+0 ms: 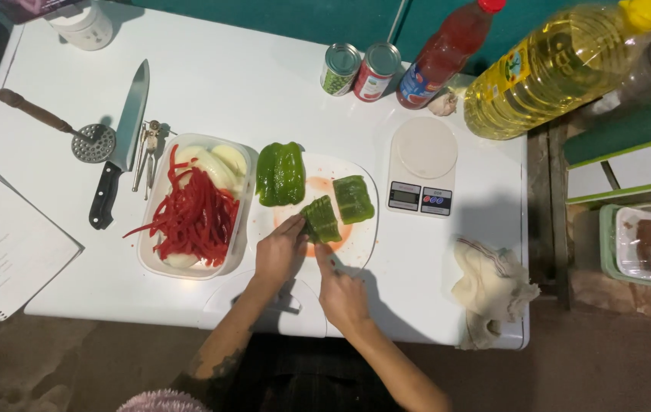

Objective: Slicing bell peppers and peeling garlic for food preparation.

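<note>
Currently mid-cut on green pepper. Left hand (280, 252) has fingers curled down on the near-left green pepper piece (320, 220), pinning it to the white cutting board (364, 236). Right hand (341, 294) is closed, index finger extended toward the same piece; looks like it grips a knife, but the blade is not clearly visible, so I cannot tell what it holds.

Status, judged from the layout:
- Done: red pepper strips (196, 217) and onion slices (215, 160) already sit in the clear plastic tub (150, 255), just left of the board.
- In progress: the pinned piece, middle of the board.
- Left: large green pepper chunk (280, 173) at the board's far-left edge and a smaller chunk (354, 198) to the right, both uncut into strips. No green strips in the tub yet.

Surroundings: big chef's knife (121, 141) lies unused far left, beside a masher (74, 130) and a can opener (148, 149). Kitchen scale (422, 164) just right of the board. Two cans (360, 70), red sauce bottle (447, 49), oil bottle (562, 65) at the far edge. Crumpled cloth (489, 286) near right. Notebook (5, 248) near left.
</note>
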